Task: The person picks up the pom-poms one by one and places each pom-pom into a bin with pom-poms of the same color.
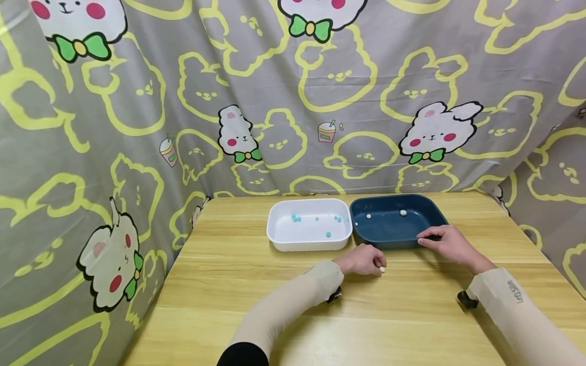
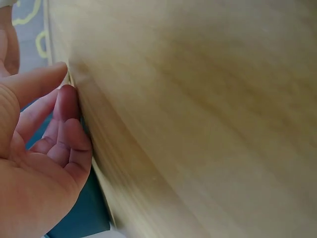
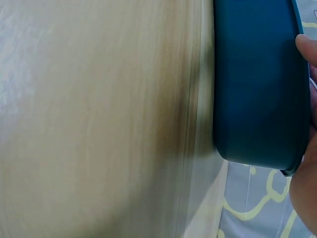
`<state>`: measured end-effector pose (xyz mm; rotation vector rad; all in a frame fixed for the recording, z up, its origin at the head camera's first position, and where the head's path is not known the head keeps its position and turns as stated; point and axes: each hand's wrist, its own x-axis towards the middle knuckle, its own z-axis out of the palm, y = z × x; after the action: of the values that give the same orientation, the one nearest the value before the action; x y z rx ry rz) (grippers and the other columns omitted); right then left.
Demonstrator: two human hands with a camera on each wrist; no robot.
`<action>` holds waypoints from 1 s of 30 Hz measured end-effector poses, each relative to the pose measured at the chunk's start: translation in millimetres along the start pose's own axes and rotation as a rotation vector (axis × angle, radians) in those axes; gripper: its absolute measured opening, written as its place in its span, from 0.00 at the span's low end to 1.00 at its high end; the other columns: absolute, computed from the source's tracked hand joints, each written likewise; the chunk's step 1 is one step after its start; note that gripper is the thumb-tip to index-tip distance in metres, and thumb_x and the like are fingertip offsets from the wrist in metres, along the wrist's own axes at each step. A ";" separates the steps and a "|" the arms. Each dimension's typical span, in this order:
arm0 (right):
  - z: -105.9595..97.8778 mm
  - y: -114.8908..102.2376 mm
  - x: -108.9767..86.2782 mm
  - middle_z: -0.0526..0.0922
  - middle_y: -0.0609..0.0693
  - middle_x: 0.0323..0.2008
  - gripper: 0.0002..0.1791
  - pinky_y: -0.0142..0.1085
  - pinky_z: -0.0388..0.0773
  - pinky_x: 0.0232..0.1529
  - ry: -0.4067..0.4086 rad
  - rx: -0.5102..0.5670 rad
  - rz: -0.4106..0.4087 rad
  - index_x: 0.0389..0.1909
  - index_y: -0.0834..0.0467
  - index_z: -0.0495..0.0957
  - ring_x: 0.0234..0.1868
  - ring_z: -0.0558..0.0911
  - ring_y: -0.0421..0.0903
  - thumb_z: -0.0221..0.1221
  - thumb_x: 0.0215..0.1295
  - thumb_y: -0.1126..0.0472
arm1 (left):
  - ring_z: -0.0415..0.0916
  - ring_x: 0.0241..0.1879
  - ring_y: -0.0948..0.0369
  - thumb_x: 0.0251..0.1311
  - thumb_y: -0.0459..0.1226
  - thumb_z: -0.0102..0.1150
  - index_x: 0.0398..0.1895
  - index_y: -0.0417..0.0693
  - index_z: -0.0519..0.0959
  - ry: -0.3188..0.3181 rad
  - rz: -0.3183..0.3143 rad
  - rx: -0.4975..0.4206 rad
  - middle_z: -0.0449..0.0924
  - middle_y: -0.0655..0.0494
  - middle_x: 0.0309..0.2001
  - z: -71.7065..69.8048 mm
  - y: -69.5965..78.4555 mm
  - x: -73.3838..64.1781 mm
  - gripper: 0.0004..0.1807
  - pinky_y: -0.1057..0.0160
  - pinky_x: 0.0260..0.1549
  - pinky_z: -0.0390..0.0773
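Observation:
At the dark blue tray (image 1: 389,240), my right hand (image 1: 446,244) grips the front rim near the right corner. In the right wrist view the thumb (image 3: 306,47) lies at the rim, and the other fingers are mostly hidden behind it. My left hand (image 1: 363,259) is low over the table in front of the trays, fingers curled, pinching a small white ball (image 1: 382,269) at the fingertips. The left wrist view shows its thumb (image 2: 47,79) and index finger close together; the ball does not show clearly there. White balls (image 1: 403,213) lie inside the blue tray.
A white tray (image 1: 309,246) stands against the blue tray's left side, with several small turquoise balls (image 1: 328,234) in it. Both trays are toward the back of the wooden table (image 1: 366,325). A patterned grey curtain (image 1: 284,86) hangs behind and to the sides.

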<state>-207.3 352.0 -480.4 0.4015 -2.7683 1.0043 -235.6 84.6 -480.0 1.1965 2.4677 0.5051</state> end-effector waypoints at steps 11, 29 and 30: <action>2.1 -0.6 -0.5 0.84 0.49 0.35 0.05 0.31 0.75 0.33 0.001 0.001 -0.001 0.36 0.54 0.86 0.35 0.77 0.34 0.64 0.61 0.59 | 0.70 0.30 0.75 0.57 0.38 0.64 0.34 0.56 0.82 -0.036 0.018 0.051 0.75 0.72 0.27 1.6 0.8 2.5 0.03 0.80 0.32 0.66; -1.8 -3.1 -0.7 0.84 0.50 0.35 0.06 0.31 0.75 0.32 -0.004 -0.006 0.002 0.36 0.55 0.86 0.34 0.77 0.36 0.64 0.61 0.58 | 0.70 0.28 0.79 0.55 0.38 0.66 0.32 0.53 0.82 -0.033 0.085 0.026 0.77 0.71 0.26 -2.2 -5.9 -7.0 0.03 0.82 0.32 0.66; -1.9 -2.8 -0.7 0.84 0.50 0.35 0.06 0.31 0.75 0.32 -0.006 -0.004 0.004 0.36 0.55 0.86 0.34 0.77 0.36 0.64 0.61 0.58 | 0.70 0.28 0.79 0.54 0.38 0.67 0.32 0.53 0.82 -0.028 0.081 0.022 0.77 0.71 0.26 -3.2 -5.9 -7.8 0.03 0.82 0.32 0.66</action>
<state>-205.6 351.3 -477.4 0.3985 -2.7769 1.0002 -236.6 74.4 -478.7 1.3076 2.4147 0.4810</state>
